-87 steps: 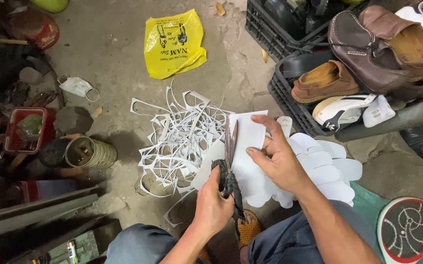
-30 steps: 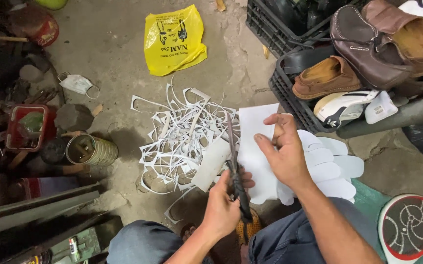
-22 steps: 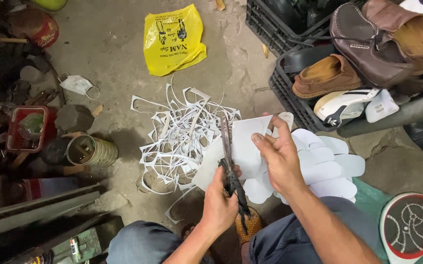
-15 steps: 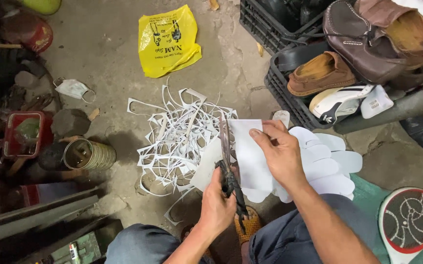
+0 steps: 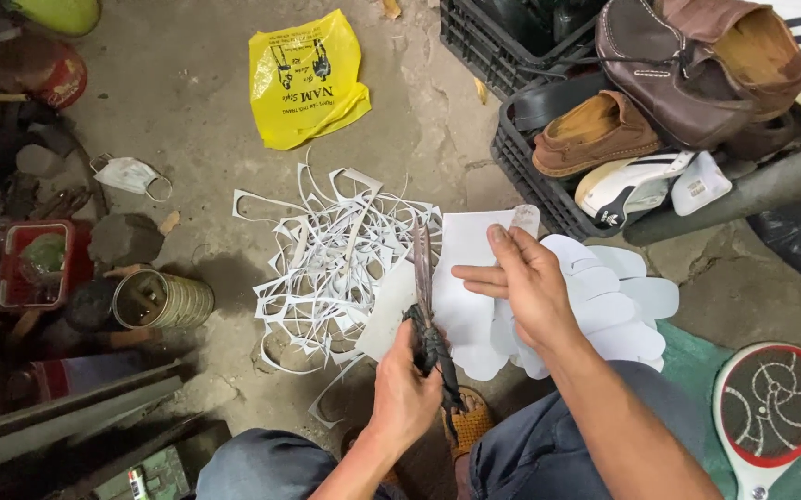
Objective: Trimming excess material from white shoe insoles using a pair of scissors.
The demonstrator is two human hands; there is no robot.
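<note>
Fingers of the left hand (image 5: 407, 393) wrap the scissors (image 5: 428, 319), blades along the white sheet (image 5: 460, 278) edge; right hand (image 5: 525, 287) pinches that sheet. Paper offcuts (image 5: 335, 259) crowd the floor (image 5: 187, 111) leftward.

Yellow plastic bag (image 5: 306, 79), face mask (image 5: 130, 175), tin can (image 5: 161, 300), shoes in crates (image 5: 595, 134).
</note>
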